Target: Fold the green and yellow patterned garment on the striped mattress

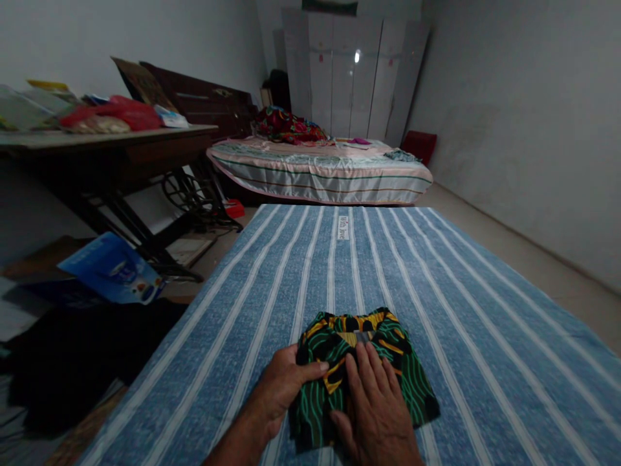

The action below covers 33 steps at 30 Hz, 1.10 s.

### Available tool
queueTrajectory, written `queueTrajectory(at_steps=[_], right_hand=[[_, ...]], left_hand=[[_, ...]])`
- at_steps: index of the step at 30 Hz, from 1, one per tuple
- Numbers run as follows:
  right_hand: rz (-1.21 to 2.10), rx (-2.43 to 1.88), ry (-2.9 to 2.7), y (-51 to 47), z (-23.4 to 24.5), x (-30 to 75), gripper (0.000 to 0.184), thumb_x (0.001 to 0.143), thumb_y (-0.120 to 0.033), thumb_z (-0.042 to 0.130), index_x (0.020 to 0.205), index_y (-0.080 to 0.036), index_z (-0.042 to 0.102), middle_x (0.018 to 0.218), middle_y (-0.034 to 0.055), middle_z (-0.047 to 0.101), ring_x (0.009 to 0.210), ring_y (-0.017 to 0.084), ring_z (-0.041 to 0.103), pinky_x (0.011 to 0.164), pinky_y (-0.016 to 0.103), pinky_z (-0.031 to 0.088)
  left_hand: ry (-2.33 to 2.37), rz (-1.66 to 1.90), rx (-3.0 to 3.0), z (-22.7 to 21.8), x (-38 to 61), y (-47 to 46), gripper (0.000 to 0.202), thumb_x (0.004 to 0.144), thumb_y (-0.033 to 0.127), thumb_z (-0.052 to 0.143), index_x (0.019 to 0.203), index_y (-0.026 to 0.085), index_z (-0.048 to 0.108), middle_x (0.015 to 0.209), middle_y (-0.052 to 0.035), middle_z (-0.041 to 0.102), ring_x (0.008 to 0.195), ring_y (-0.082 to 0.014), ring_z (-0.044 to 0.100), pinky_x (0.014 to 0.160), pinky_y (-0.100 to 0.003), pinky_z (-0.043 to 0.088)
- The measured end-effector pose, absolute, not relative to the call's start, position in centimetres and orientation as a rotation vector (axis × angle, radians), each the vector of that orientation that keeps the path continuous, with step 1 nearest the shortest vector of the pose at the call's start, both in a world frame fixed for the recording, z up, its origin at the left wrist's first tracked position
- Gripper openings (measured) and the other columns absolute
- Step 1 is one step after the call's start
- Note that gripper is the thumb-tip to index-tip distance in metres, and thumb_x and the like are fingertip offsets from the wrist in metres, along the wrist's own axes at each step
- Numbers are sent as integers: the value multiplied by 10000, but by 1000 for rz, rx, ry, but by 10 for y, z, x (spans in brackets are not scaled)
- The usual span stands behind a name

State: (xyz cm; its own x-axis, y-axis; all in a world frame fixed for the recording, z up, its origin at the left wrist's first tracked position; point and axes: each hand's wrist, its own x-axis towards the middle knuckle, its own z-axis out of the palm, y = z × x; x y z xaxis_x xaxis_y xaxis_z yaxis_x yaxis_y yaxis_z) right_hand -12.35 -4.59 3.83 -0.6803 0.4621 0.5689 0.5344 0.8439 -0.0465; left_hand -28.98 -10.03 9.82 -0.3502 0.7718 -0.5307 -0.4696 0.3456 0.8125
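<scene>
A pair of shorts [420, 388] with a black, green and yellow pattern lies on the blue striped cloth. Its gathered waist edge faces away from me, and a small grey label shows near the top. My left hand [286, 382] pinches the left edge of the fabric, thumb on top and fingers underneath. Flat on the middle of the shorts rests my right hand [373, 408], its fingers stretched out and pointing away. The right hand hides much of the lower middle of the garment.
The blue striped cloth [272, 285] covers the surface before me. Beyond it stands a bed [320, 175] with a red patterned bundle [291, 126]. To the left are a sewing-machine table [194, 133], a blue bag [114, 265] and dark fabric [92, 362]. White wardrobes [349, 77] stand behind.
</scene>
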Motion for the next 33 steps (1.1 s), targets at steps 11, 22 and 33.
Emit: queueTrajectory(at_steps=[11, 22, 33], right_hand=[[-126, -724, -2405, -44, 18, -127, 787, 801, -384, 542, 1482, -145, 225, 1427, 158, 429, 1340, 334, 346, 1015, 508, 356], [-163, -682, -2403, -40, 9, -127, 741, 789, -437, 537, 1439, -145, 331, 1412, 152, 451, 1312, 344, 385, 1001, 492, 368], [-183, -700, -2380, -39, 2, -130, 851, 840, -481, 502, 1518, -176, 87, 1375, 144, 495, 1258, 356, 453, 967, 506, 391]], left_hand=[[1428, 1336, 320, 100, -288, -101, 501, 567, 231, 809, 1028, 91, 670, 913, -128, 731, 862, -293, 690, 852, -403, 517], [1408, 1304, 299, 100, -290, -101, 537, 569, 242, 803, 1069, 112, 658, 892, -110, 736, 832, -291, 697, 833, -416, 534], [1474, 1324, 318, 97, -289, -101, 455, 518, 265, 819, 928, 111, 696, 858, -118, 733, 822, -295, 695, 812, -392, 537]])
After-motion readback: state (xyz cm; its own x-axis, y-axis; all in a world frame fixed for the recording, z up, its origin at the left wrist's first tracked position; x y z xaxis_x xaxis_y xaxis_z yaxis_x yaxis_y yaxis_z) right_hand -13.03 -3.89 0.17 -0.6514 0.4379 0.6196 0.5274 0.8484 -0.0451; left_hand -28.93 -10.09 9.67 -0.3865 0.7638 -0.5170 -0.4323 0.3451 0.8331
